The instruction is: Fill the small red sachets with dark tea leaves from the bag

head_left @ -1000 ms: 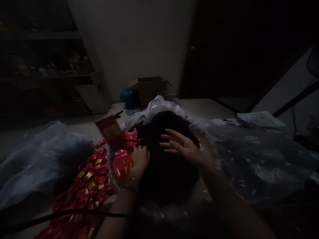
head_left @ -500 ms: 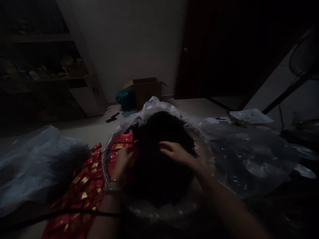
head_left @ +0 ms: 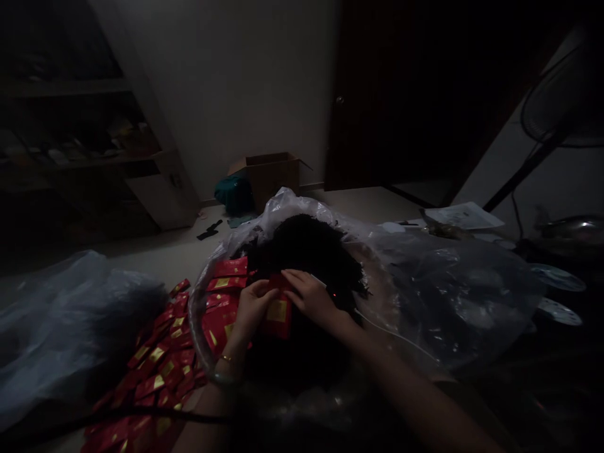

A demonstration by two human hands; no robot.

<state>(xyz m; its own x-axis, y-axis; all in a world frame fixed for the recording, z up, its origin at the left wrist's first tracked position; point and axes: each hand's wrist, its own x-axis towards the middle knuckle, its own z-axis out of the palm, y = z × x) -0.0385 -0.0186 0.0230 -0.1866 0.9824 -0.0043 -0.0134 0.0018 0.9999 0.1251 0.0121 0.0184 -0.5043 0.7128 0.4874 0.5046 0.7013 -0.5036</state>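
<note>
A small red packet [head_left: 277,318] with a gold label is between my two hands, above a heap of dark loose leaf-like material [head_left: 304,242]. My left hand [head_left: 252,308] pinches its upper left edge with thumb and fingers. At the upper right edge, my right hand [head_left: 311,299] closes its fingers on the same packet. Several more red packets [head_left: 226,283] lie at the left side of the plastic-lined round container [head_left: 195,314] holding the heap. Behind my right hand, a white edge and a small red light show; what they belong to is too dark to tell.
Many red packets [head_left: 160,371] are piled left of the container, beside a filled clear plastic bag [head_left: 70,321]. Another large clear bag [head_left: 462,296] lies at right. A white cord [head_left: 401,340] crosses the right side. Beyond stand a cardboard box [head_left: 274,176] and a fan [head_left: 557,100].
My left hand has moved right, bringing a red packet over the dark heap. My right hand has come down to meet it. The view has shifted slightly.
</note>
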